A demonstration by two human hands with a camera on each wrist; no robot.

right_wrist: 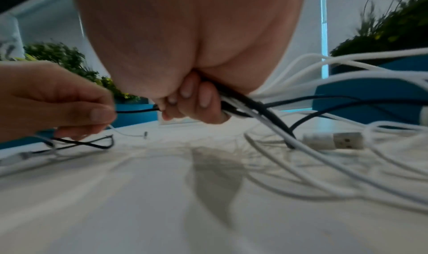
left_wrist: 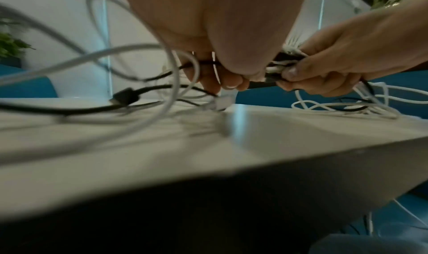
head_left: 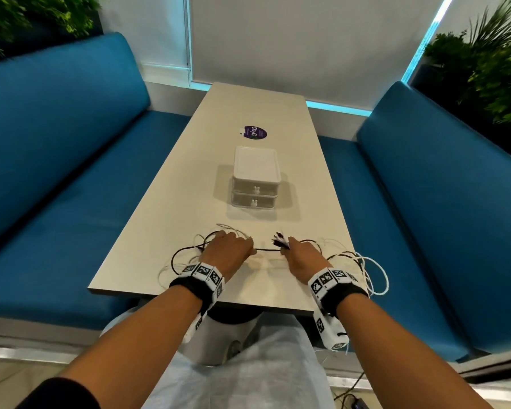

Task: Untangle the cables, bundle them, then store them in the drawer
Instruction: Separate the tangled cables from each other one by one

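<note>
Black and white cables (head_left: 354, 262) lie tangled near the front edge of the beige table (head_left: 248, 113). My right hand (head_left: 303, 255) grips a bunch of cable ends (head_left: 280, 241), which stick up past its fingers; in the right wrist view its curled fingers (right_wrist: 197, 100) hold black and white strands (right_wrist: 250, 104). My left hand (head_left: 229, 249) pinches a black cable (head_left: 267, 250) stretched taut between both hands, with loose loops (head_left: 186, 252) to its left. A white two-drawer box (head_left: 255, 177) stands mid-table, both drawers closed.
A white USB plug (right_wrist: 336, 140) lies on the table by my right hand, and a black plug (left_wrist: 126, 97) lies by my left. Blue benches (head_left: 71, 172) flank the table. A purple sticker (head_left: 255, 132) sits beyond the box. Some white cable hangs off the right table edge.
</note>
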